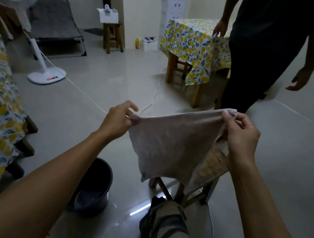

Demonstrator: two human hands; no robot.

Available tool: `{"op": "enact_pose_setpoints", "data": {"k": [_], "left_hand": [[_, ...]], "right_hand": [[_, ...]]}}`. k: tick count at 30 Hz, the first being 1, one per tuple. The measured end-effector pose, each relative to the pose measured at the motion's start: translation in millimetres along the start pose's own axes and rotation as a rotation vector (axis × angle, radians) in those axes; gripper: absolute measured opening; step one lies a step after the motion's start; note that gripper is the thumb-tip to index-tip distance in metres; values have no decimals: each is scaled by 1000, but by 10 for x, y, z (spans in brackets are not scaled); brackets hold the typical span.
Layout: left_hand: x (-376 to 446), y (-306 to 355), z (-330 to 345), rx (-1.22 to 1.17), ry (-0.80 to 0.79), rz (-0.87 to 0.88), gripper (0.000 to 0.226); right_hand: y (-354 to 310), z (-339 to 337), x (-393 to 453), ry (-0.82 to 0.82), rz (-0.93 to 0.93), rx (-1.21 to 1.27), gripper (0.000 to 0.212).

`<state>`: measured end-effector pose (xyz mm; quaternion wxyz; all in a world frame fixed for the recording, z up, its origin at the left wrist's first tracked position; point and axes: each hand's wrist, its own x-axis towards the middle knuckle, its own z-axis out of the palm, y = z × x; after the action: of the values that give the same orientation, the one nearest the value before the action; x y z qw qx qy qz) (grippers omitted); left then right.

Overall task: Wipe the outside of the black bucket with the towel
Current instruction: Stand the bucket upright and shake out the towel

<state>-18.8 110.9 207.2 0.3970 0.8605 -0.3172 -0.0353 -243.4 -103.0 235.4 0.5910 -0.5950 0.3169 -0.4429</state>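
Observation:
A pale pinkish towel (170, 144) hangs spread out in the air between my hands. My left hand (119, 120) pinches its left top corner. My right hand (239, 135) pinches the right top corner, a little higher. The black bucket (97, 185) stands upright on the floor below my left forearm, which hides part of its rim. Its inside looks wet or shiny at the bottom. The towel hangs above and to the right of the bucket, not touching it.
A wooden stool (209, 169) stands behind the towel. A person in dark clothes (264, 53) stands at the right by a lemon-print table (196, 42). A white fan (43, 70) and its cord (85, 94) are at left. My knee (169, 225) is below.

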Motion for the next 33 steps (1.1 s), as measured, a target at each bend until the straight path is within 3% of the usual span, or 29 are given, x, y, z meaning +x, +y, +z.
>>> {"op": "enact_pose_setpoints", "data": {"k": [5,11,21,29,33], "left_hand": [[168,41,-19,-79,-89,-3,16],[244,31,-107,-461,-271,-132,18],[312,79,77,-681,-182,-234,21],[446,-125,334,-572,-149,-192,31],[870,-22,854,-507,-186,-192,25]], "right_hand": [[92,-237,-92,47,-13,-74,15],[149,-433,-190,109,-10,-120,16],[227,-421,-537,19,-42,-166,26],[457,-393,-643,-28,-5,-158,21],[812,-539,-201,54,90,-157,28]]}}
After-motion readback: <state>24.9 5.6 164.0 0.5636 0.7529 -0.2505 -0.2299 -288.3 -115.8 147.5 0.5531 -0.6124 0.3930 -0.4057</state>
